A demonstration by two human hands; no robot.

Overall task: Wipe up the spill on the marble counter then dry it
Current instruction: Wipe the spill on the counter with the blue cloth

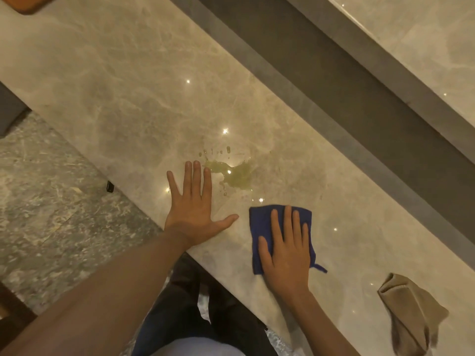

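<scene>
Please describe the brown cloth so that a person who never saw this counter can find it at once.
Look along the marble counter toward its near right end, past the right hand that presses on the blue cloth. The brown cloth lies there alone, crumpled, touched by nothing.

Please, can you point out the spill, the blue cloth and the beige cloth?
spill point(237, 176): head view, middle of the yellow-green puddle.
blue cloth point(259, 222): head view, bare upper-left part.
beige cloth point(408, 312): head view, its middle.

Bare marble counter point(115, 93) lies open between blue cloth point(259, 227) and spill point(237, 176); left hand point(195, 209) flanks the spill.
</scene>
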